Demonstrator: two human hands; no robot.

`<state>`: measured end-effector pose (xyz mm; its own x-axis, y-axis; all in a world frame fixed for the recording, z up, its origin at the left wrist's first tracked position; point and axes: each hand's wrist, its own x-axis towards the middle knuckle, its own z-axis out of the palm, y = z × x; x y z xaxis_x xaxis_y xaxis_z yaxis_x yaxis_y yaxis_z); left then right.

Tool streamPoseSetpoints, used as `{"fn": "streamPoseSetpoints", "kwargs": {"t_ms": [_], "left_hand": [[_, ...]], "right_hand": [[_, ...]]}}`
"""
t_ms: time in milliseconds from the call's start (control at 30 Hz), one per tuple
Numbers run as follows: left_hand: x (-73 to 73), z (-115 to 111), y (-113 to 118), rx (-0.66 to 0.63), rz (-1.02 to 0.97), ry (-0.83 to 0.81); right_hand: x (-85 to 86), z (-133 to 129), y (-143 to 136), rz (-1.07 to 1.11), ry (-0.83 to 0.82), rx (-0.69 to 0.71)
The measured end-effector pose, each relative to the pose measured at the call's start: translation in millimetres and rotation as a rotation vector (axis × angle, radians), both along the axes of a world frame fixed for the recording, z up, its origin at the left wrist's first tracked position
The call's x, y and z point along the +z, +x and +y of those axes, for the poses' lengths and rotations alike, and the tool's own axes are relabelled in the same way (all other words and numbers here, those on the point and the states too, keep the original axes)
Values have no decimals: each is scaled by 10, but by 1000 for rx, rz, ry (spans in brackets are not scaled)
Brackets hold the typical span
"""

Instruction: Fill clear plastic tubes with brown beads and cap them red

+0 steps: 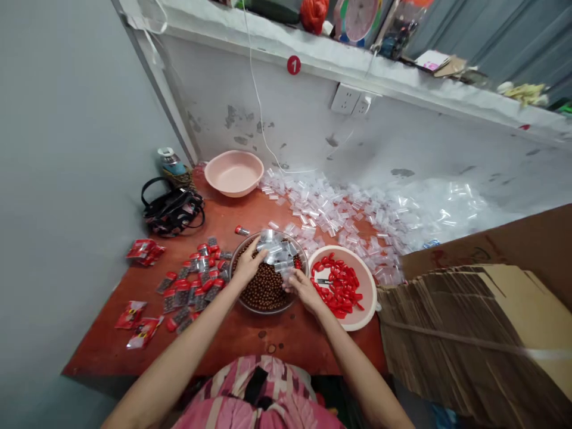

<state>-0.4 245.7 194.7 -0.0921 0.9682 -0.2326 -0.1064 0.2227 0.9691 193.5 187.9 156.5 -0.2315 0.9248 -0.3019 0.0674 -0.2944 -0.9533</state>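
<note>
A metal bowl (267, 311) of small brown balls (264, 287) stands before me, with several clear plastic bottles (279, 249) on top of the balls. My left hand (249, 264) reaches over the bowl's left side, thumb and fingers closed at the edge of the clear bottles. On the right side, my right hand (304, 288) pinches a clear plastic bottle (287, 274) between thumb and fingers. Right beside the bowl sits a pale basin (372, 292) of red caps (342, 286), with a small dark object (324, 281) among them.
Filled bottles with red caps (196, 280) lie left of the bowl, near red packets (142, 330). Loose clear bottles (330, 208) cover the back of the table. A pink basin (235, 173), a black handbag (173, 211) and stacked cardboard (465, 333) stand around the edges.
</note>
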Motion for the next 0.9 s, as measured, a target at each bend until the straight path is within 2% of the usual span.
{"fn": "streamPoseSetpoints", "kwargs": {"t_ms": [133,233,333,433,567,700,900], "left_hand": [[-185,-317,-164,-119,27,-73],[-292,-517,-161,-166,-36,-149],[-338,-580,-116,-166,-93,-210],[-347,-570,-86,-131,-112,-261],[-373,-580,-78,-123,-123,-321],[-440,-645,-231,-121,-105,-344],[-506,-814,-618,-96,-100,-355]], "right_hand": [[-58,53,-148,-70,88,64],[17,110,-265,-105,118,123],[152,79,-395,-201,189,158],[292,2,-484,-518,369,240],[373,-9,-490,-1031,523,477],[216,92,-471,-1178,512,531],[-214,151,-639,-984,439,509]]}}
